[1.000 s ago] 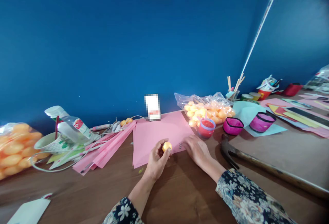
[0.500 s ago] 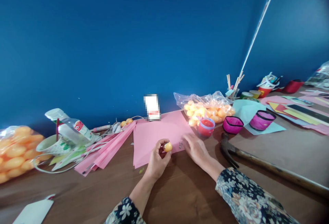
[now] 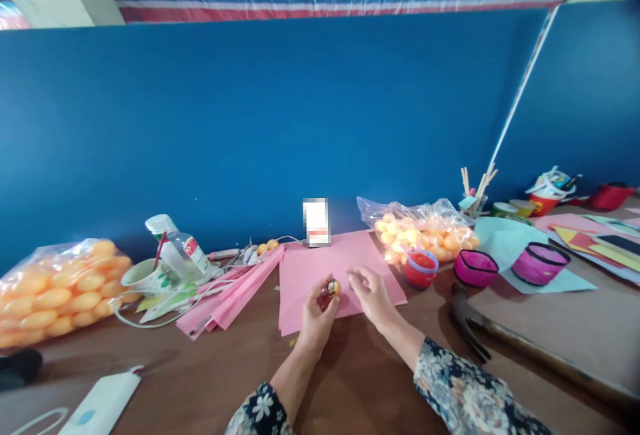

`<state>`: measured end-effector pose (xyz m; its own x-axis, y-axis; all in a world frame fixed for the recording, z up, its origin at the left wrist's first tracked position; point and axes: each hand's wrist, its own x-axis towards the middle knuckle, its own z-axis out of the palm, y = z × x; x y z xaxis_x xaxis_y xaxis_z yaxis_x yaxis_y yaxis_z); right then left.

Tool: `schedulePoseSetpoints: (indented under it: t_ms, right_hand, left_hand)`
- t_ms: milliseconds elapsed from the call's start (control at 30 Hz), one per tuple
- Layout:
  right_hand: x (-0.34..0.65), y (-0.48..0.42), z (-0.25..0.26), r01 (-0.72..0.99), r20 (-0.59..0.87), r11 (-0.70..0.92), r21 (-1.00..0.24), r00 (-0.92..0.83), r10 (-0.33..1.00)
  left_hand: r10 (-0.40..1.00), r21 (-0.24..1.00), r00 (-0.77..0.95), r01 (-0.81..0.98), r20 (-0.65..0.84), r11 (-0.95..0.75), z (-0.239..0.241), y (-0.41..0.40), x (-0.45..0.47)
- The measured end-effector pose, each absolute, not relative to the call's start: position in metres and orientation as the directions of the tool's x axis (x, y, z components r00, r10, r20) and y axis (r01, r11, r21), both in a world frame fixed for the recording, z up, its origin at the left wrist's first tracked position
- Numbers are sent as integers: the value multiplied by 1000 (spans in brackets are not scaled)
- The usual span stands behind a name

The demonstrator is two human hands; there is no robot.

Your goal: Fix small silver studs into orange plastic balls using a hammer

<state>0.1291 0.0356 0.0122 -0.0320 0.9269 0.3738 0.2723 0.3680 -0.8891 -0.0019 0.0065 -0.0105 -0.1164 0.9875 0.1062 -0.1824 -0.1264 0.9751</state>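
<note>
In the head view my left hand point(image 3: 319, 315) is closed around a small yellow-orange ball point(image 3: 335, 288). A shiny part shows on the ball's left side, too small to make out. To its right, my right hand point(image 3: 375, 298) has its thumb and fingertips pinched together, apart from the ball. Whatever tiny thing may be between those fingertips is too small to name. Both hands are over the near part of a pink paper sheet point(image 3: 345, 255) on the brown table point(image 3: 360, 382).
Beyond my right hand stand a red cup point(image 3: 421, 270) and a bag of orange balls point(image 3: 430, 232). A claw hammer point(image 3: 540, 348) lies at right, near purple fabric rings point(image 3: 476, 268). At left are pink strips point(image 3: 235, 298), a bottle point(image 3: 187, 255) and another bag point(image 3: 60, 288).
My right hand has lifted off the paper and come closer to the left, fingers now pinched. Small silvery bits seen beside it earlier no longer show. The camera has tilted up and turned left.
</note>
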Motion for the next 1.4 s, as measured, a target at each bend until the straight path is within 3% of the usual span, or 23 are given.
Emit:
schedulePoseSetpoints:
  t_ms: [100, 300, 800, 1400]
  right_hand:
    - [117, 32, 2, 265, 406, 387, -883, 18, 914]
    - [113, 18, 4, 311, 470, 473, -824, -91, 878]
    - [118, 23, -1, 371, 568, 563, -738, -109, 816]
    - [120, 22, -4, 412, 518, 514, -753, -112, 848]
  left_hand:
    - [982, 957, -181, -270, 55, -103, -11, 8, -4]
    - [977, 940, -214, -331, 15, -87, -8, 7, -3]
    - [988, 907, -151, -412, 29, -89, -10, 5, -3]
    - [988, 903, -147, -418, 39, -98, -7, 3, -1]
